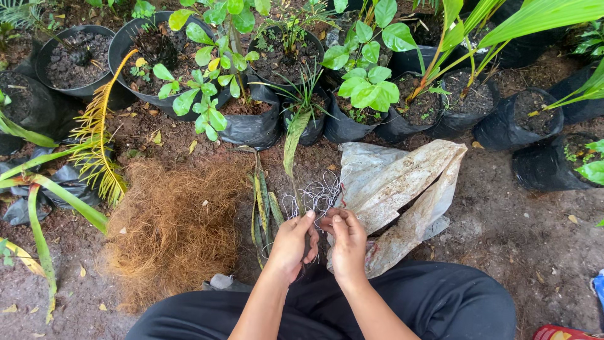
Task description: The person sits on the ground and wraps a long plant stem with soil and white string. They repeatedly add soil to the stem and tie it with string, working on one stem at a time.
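My left hand (292,242) and my right hand (346,242) meet low in the middle of the head view, above my black-trousered legs. Both pinch thin white string (318,195), which loops loosely on the soil just beyond my fingers. A small plant (293,141) with one long green leaf stands up from between my hands, its base hidden by my left hand. Several cut green stems (261,208) lie on the ground just left of my left hand.
A heap of brown coconut fibre (173,230) lies to the left. A dirty white plastic sack (402,189) lies to the right. Black grow bags and pots with soil and leafy plants (251,119) line the back. A yellowing palm frond (97,145) hangs at left.
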